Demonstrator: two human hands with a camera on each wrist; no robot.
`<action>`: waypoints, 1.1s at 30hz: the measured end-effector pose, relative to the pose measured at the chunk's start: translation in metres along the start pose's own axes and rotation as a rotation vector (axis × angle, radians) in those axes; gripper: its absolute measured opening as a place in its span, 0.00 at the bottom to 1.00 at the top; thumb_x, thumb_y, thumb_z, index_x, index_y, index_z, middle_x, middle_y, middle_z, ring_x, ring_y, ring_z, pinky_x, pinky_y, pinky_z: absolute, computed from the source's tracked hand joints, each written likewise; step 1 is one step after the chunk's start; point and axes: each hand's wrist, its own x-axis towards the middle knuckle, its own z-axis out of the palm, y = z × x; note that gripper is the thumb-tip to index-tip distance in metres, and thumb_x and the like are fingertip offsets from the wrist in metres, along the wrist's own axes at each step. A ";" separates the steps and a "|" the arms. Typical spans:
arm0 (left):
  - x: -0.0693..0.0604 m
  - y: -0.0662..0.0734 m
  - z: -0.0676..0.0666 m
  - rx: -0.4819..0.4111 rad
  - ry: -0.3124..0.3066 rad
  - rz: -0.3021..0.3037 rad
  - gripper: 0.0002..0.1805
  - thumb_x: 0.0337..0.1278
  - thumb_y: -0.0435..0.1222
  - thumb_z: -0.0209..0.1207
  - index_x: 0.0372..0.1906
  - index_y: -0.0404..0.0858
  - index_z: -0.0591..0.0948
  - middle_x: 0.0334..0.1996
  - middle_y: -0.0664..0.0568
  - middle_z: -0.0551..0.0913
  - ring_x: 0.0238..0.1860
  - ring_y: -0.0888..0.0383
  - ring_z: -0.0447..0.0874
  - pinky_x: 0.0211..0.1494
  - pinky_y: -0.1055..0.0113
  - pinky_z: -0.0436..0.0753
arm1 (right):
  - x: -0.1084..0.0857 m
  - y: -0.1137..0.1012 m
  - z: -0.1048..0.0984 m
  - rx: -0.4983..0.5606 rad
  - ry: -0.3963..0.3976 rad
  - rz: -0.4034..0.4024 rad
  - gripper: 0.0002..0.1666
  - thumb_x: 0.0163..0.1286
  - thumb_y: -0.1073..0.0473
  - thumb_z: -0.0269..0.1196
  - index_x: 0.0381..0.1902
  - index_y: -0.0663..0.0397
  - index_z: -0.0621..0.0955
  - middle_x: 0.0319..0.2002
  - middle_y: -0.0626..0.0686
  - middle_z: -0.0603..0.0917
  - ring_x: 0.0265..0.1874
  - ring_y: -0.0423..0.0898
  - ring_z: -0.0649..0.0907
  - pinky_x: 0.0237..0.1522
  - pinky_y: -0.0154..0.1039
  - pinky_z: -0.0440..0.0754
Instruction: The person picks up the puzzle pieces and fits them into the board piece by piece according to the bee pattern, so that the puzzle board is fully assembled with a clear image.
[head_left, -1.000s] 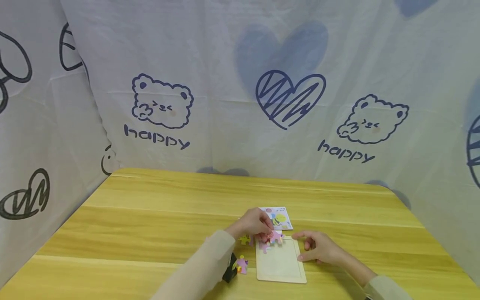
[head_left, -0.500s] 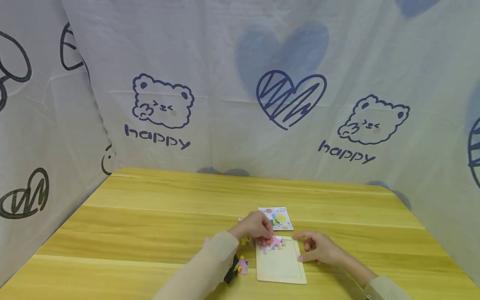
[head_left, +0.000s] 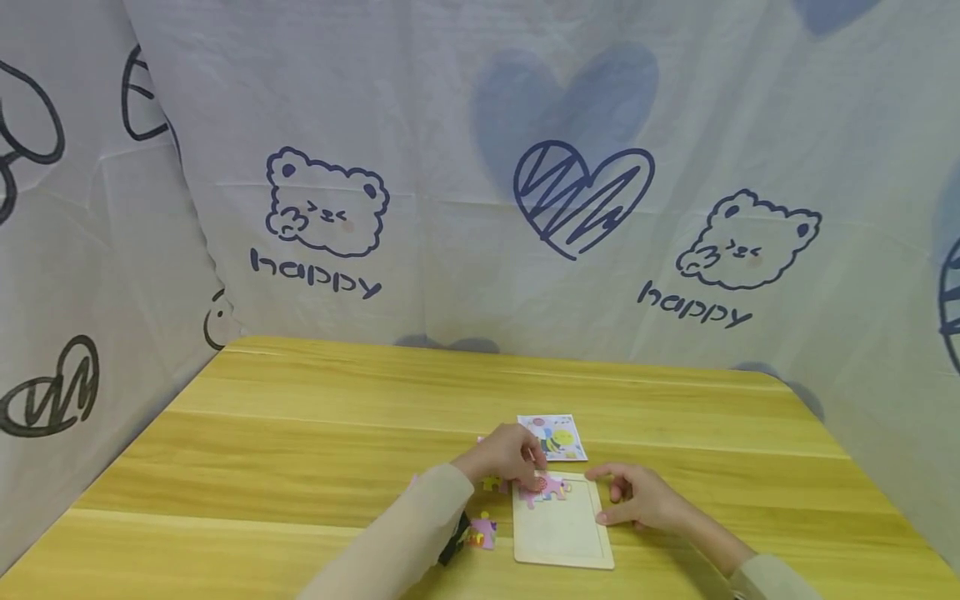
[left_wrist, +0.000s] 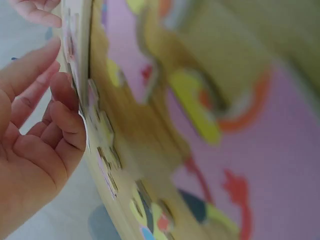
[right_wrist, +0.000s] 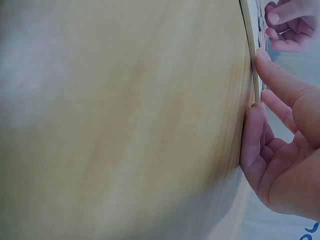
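Observation:
A pale wooden puzzle board (head_left: pixel 562 537) lies on the table, with pink puzzle pieces (head_left: pixel 556 487) in its upper left part. My left hand (head_left: pixel 508 454) is over that corner; its thumb presses a pink piece, the other fingers bent and apart from the thumb. In the left wrist view the left hand's thumb (left_wrist: pixel 37 64) points at the board's edge. My right hand (head_left: pixel 637 496) grips the board's upper right corner, index finger at the top and thumb on the right rim. In the right wrist view the right hand's thumb (right_wrist: pixel 275 75) touches that rim.
Beyond the board lies a picture card (head_left: pixel 567 446) with a bee. Loose pieces, one with a yellow tab (head_left: pixel 491 483) and one pink and yellow (head_left: pixel 483 533), lie left of the board. A black thing (head_left: pixel 453 542) is partly behind the left sleeve. A printed cloth (head_left: pixel 465 283) hangs behind.
My left hand has come down slightly, and the pink piece it held above the board now lies in the upper left part. The right hand has stayed at the board's corner.

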 end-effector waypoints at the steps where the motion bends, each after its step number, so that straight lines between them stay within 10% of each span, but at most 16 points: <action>1: -0.001 0.000 -0.001 0.001 -0.014 0.009 0.08 0.36 0.26 0.68 0.25 0.36 0.80 0.16 0.52 0.72 0.12 0.62 0.66 0.13 0.73 0.68 | 0.000 0.000 0.000 0.004 -0.001 -0.001 0.32 0.50 0.63 0.68 0.52 0.70 0.71 0.24 0.51 0.68 0.13 0.36 0.64 0.12 0.26 0.63; 33: 0.001 0.000 0.004 0.184 -0.071 0.128 0.11 0.33 0.29 0.70 0.29 0.38 0.84 0.14 0.58 0.72 0.10 0.66 0.63 0.12 0.76 0.64 | 0.000 0.003 -0.001 -0.013 -0.011 -0.074 0.31 0.51 0.59 0.69 0.50 0.69 0.72 0.23 0.49 0.69 0.14 0.35 0.66 0.11 0.27 0.65</action>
